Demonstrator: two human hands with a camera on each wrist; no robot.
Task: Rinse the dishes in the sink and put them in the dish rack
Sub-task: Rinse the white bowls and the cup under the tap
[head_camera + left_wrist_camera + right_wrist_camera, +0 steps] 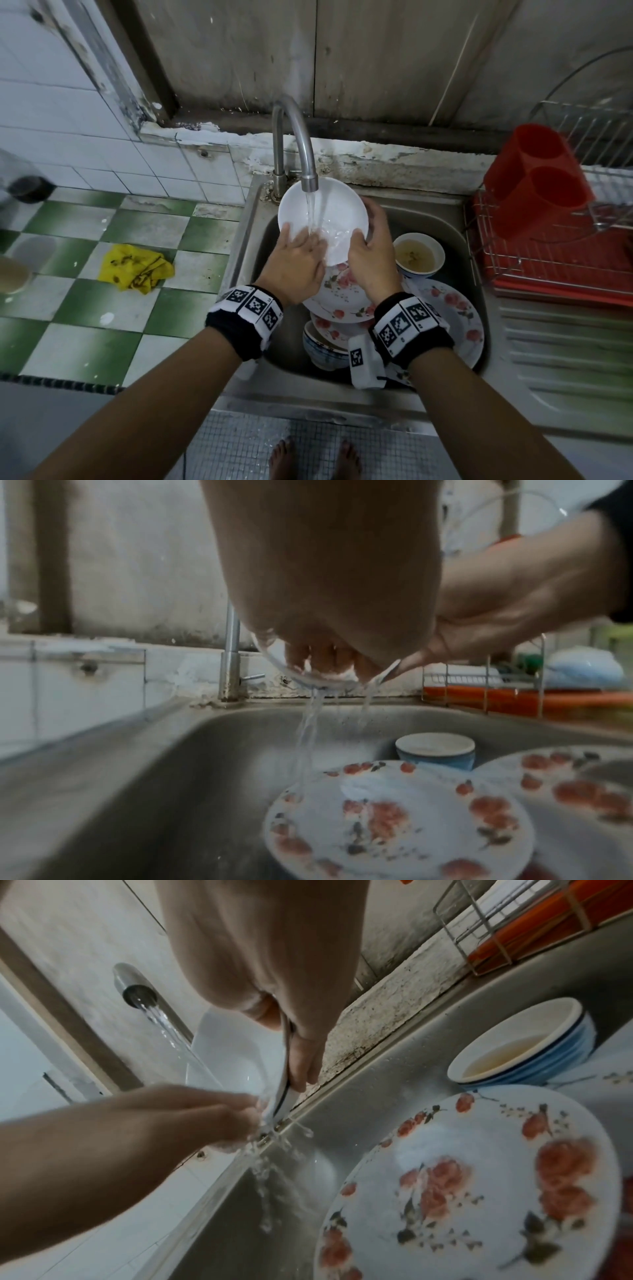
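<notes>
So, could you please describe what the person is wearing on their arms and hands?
Both hands are bare, without gloves or visible rings, and the forearms are bare, with no sleeves in view. The left wrist carries a black band with white panels printed with square black-and-white coded markers. The right wrist has a matching band, from which another white marker tag hangs.

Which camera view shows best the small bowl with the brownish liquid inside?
The right wrist view: the small bowl is large and sharp there, with liquid and blue-striped wall visible. The head view shows it from above, smaller, liquid visible. The left wrist view shows it blurred, side-on, contents unclear.
</notes>
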